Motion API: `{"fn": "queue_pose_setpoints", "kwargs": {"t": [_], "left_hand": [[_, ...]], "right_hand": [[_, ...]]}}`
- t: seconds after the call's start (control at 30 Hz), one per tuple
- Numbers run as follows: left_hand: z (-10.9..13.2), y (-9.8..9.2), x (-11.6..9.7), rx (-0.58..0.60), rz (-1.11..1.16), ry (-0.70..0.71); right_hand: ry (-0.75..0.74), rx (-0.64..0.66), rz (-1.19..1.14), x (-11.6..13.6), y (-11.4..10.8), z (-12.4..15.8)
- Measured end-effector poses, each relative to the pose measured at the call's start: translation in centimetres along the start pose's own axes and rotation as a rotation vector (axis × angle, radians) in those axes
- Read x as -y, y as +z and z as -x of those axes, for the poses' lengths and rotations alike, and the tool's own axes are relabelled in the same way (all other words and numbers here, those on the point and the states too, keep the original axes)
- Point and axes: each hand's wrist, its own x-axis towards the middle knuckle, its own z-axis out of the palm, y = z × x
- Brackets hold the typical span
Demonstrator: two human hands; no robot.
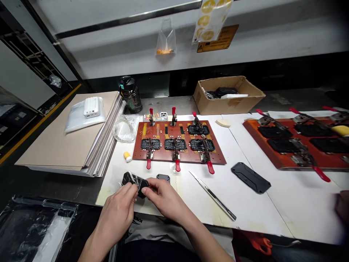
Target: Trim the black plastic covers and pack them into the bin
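Observation:
Close to the table's front edge, a small black plastic cover (143,182) with shiny clear film over it is between my two hands. My left hand (120,203) is closed, its fingers pinched at the film on the cover's near side. The cover's right end is gripped by my right hand (163,198), thumb in front and fingers behind. Behind the right fingers lies another dark cover (163,177), partly hidden. Further back, a red-brown fixture board (163,157) bears several black parts under red-handled toggle clamps (177,164).
A knife-like metal tool (212,194) and a larger black cover (251,177) lie to the right. A second clamp board (256,140) stands beyond. Cardboard sheets (62,145) are stacked at left. A cardboard box (229,105), dark bottle (131,96) and yellow-white finger-cot-like piece (127,157) are also present.

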Motion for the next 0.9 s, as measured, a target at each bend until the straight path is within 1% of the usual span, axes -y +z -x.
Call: {"fn": "queue_pose_setpoints", "kwargs": {"t": [0.07,0.1,0.13,0.23,0.27,0.3,0.37,0.4,0.43,0.47,0.5,0.57,0.6,0.63,0.67,0.7,0.73,0.77,0.8,0.83,0.87,0.9], "left_hand": [[0.2,0.1,-0.7,0.012,-0.01,0.049],[0.3,0.1,-1.0,0.021,0.018,0.068],[0.3,0.0,-1.3,0.039,0.07,0.083],[0.6,-0.6,-2.2,0.122,0.293,0.092],[0.7,-0.9,-2.4,0.153,0.352,0.094],[0.9,-1.1,-2.5,0.183,0.396,0.102],[1.2,-1.2,-2.4,0.238,0.464,0.14],[1.4,-1.2,-2.2,0.256,0.504,0.165],[1.6,-1.0,-1.7,0.242,0.557,0.168],[1.7,-0.8,-1.2,0.174,0.618,0.126],[1.9,-0.6,-0.6,0.052,0.682,0.038],[2.4,-0.2,0.4,-0.261,0.793,-0.22],[2.8,-0.1,0.7,-0.361,0.854,-0.338],[3.3,0.0,0.9,-0.377,0.936,-0.414],[3.8,0.0,0.9,-0.322,1.041,-0.437],[4.2,0.0,0.8,-0.241,1.153,-0.427],[4.6,-0.1,0.9,-0.185,1.248,-0.418],[5.0,-0.2,1.2,-0.187,1.311,-0.43],[5.4,-0.4,2.0,-0.259,1.337,-0.47],[6.0,-0.7,3.2,-0.381,1.33,-0.534],[6.9,-1.1,4.9,-0.527,1.3,-0.613],[8.1,-1.6,7.1,-0.669,1.261,-0.695]], "right_hand": [[0.01,0.096,-0.077,-0.3,0.1,0.1],[0.018,0.117,-0.117,-0.5,0.2,0.3],[0.03,0.092,-0.151,-0.7,0.3,0.5],[0.032,-0.12,-0.152,-1.0,0.3,1.2],[0.004,-0.128,-0.126,-1.1,0.3,1.5],[-0.038,-0.079,-0.108,-1.1,0.3,1.7],[-0.136,0.109,-0.12,-1.1,0.4,2.1],[-0.165,0.18,-0.141,-1.1,0.5,2.2],[-0.175,0.209,-0.171,-1.0,0.5,2.3],[-0.172,0.193,-0.206,-0.9,0.7,2.4],[-0.169,0.139,-0.233,-0.8,0.8,2.4],[-0.203,0.003,-0.245,-0.4,1.1,2.4],[-0.24,-0.023,-0.231,-0.2,1.4,2.4],[-0.275,-0.001,-0.208,-0.1,1.7,2.3],[-0.3,0.064,-0.181,-0.1,2.2,2.1],[-0.307,0.15,-0.166,-0.1,2.8,1.9],[-0.3,0.234,-0.166,-0.3,3.5,1.6],[-0.274,0.285,-0.177,-0.5,4.2,1.4],[-0.23,0.29,-0.194,-0.8,4.8,1.2],[-0.174,0.249,-0.214,-1.1,5.3,1.1],[-0.111,0.179,-0.231,-1.4,5.6,1.0],[-0.049,0.104,-0.235,-1.7,5.6,1.1]]}}
